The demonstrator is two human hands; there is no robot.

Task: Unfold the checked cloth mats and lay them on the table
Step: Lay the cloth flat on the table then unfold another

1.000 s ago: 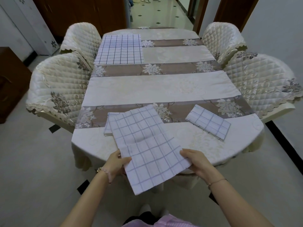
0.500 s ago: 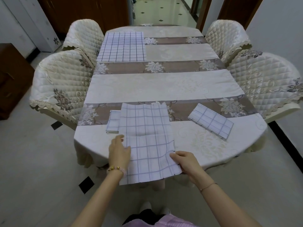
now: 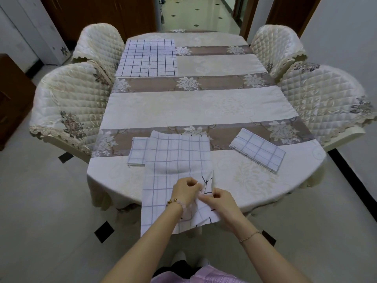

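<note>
— Where are we?
— We're in a home dining room: we see a long table [image 3: 200,111] under a flowered tablecloth [image 3: 189,83], quilted chairs [image 3: 67,99] along its edges, a tiled hallway floor [image 3: 195,15] beyond.

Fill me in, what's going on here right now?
A person's left hand and right hand pinch the near right edge of a partly unfolded checked mat, which overhangs the table at its near end. One open mat lies flat at the far left. Two others sit folded: the left folded mat, partly covered by the held one, and the right folded mat.
</note>
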